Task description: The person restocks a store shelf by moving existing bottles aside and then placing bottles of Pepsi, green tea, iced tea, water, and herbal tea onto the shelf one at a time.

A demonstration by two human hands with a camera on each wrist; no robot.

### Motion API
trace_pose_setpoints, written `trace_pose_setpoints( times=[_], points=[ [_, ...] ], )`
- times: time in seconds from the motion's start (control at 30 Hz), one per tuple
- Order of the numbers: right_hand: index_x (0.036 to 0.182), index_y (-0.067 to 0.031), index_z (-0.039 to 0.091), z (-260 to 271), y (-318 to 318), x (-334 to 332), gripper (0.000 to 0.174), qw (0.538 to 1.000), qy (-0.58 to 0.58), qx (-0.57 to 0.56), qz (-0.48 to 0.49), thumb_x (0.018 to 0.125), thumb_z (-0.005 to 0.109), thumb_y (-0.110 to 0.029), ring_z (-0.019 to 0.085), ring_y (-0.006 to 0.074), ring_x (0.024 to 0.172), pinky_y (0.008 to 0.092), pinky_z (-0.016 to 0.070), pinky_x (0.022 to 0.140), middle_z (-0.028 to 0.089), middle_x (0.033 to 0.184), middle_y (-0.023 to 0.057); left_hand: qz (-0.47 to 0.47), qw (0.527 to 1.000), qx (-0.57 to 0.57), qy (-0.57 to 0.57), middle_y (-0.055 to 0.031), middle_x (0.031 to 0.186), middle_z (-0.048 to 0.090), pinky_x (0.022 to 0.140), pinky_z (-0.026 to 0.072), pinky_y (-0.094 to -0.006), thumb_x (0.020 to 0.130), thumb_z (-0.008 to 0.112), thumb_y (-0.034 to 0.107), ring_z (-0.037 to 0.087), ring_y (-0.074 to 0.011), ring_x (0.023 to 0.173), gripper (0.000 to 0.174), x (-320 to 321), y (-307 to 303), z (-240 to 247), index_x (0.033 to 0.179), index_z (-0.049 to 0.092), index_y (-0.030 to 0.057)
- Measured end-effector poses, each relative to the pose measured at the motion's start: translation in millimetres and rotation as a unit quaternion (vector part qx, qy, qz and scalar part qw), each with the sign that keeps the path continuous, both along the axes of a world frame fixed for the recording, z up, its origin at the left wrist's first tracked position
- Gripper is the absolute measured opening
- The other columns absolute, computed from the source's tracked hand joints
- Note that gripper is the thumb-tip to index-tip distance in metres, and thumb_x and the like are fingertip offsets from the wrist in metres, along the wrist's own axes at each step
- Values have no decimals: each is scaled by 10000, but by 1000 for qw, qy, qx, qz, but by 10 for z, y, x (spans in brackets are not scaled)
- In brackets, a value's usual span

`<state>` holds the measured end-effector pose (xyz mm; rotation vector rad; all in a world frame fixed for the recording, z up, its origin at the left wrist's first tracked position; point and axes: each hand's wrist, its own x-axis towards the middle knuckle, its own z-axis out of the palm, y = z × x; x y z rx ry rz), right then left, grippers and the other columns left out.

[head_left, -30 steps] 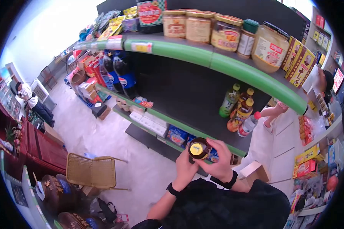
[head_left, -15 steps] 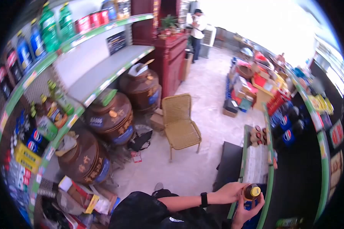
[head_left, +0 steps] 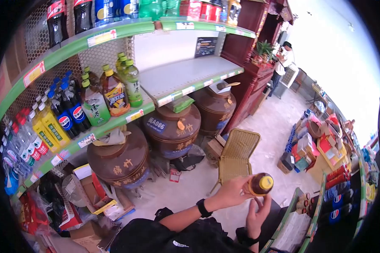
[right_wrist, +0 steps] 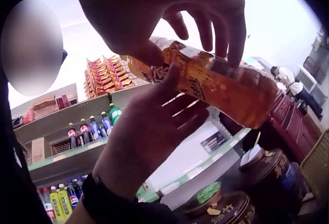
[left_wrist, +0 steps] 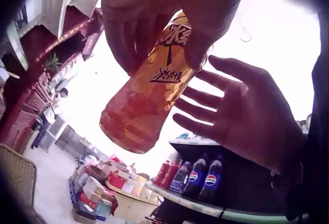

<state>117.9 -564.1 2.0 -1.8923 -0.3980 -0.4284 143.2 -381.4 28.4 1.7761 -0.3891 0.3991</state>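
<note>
In the head view an amber drink bottle (head_left: 261,184) with a yellow cap is held in my left hand (head_left: 232,193), the cap facing the camera. My right hand (head_left: 257,216) is just below it, fingers spread. The left wrist view shows the tilted bottle (left_wrist: 146,98) gripped by my left hand (left_wrist: 169,11), while my right hand (left_wrist: 252,113) has its fingers extended beside it. Seen in the right wrist view, the bottle (right_wrist: 231,93) lies between my right hand (right_wrist: 180,5) above and my left hand (right_wrist: 146,126) below; any right-hand contact is unclear.
Bottles of tea (head_left: 95,105) and cola (head_left: 76,111) stand on the green-edged left shelf (head_left: 135,114). Large brown jars (head_left: 118,162) are below. A woven chair (head_left: 237,156) stands ahead, a person (head_left: 283,63) farther back, with boxes (head_left: 304,145) at right.
The head view has swung from the jar shelf round to the drinks shelf on the left. The bottle travels along in my left hand, and my right hand's fingers have spread away from it.
</note>
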Motion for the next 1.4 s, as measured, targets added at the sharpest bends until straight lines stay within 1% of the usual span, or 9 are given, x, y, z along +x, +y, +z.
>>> trace_pose_setpoints(
  times=[0.33,0.6,0.77,0.93,1.03,1.1,1.23,1.33,1.4],
  points=[
    [1388,37,477,-92,1043,703,598,993,19,-27,111,858,753,17,579,266,1240,386,568,966,530,1325,167,187,982,12,29,-182,1090,721,854,565,-425,767,890,291,704,-367,989,707,155,894,-175,1348,608,2],
    [1348,6,516,-156,2023,1778,638,975,-21,-7,221,780,806,-6,603,284,1185,364,538,943,566,1272,154,334,941,59,-8,-183,1099,705,888,551,-416,733,847,116,690,-372,1022,720,669,1563,41,1399,584,38],
    [1298,2,558,-257,2787,2490,564,945,-42,31,322,780,782,-10,632,315,1143,404,499,986,636,1210,163,432,893,109,-67,-196,1205,699,947,543,-434,707,829,48,676,-381,1099,724,1044,1944,203,1390,591,24],
    [1230,-2,584,-40,3543,2953,486,906,-22,111,408,777,753,44,669,327,1074,380,521,931,666,1124,153,536,821,154,-121,-193,1104,711,862,556,-400,739,841,73,709,-342,998,634,1411,2364,351,1340,648,12],
    [1239,29,580,171,4010,3258,530,888,-129,86,434,733,734,61,630,421,1059,436,523,913,641,1129,205,572,797,151,-120,-168,1108,713,873,560,-368,755,854,69,717,-282,1019,640,1576,2655,488,1350,630,-12],
    [1236,44,586,300,4316,3414,517,879,-167,86,438,737,722,48,609,444,1057,459,518,903,630,1134,223,570,805,119,-114,-169,1148,704,897,551,-381,768,859,93,698,-299,1012,720,1693,2922,494,1428,580,19],
    [1159,6,631,646,4766,3582,391,846,-154,81,503,801,786,-26,654,360,957,402,557,803,626,1026,174,578,804,107,-91,-161,1152,680,906,540,-383,795,859,133,669,-289,1032,809,1758,3331,476,1511,499,23],
    [1157,17,630,649,5058,3632,404,812,-47,80,576,812,818,-76,669,338,947,398,581,793,636,1027,166,597,789,122,-77,-163,1161,671,890,543,-384,789,856,141,660,-294,1027,821,1779,3590,365,1509,488,-2],
    [1183,21,630,584,5214,3673,420,807,-45,46,587,826,820,-94,680,317,937,387,597,765,641,1027,159,605,787,110,-50,-165,1164,666,884,543,-390,788,855,148,652,-296,1028,830,1769,3672,336,1508,478,-20]
  ],
)
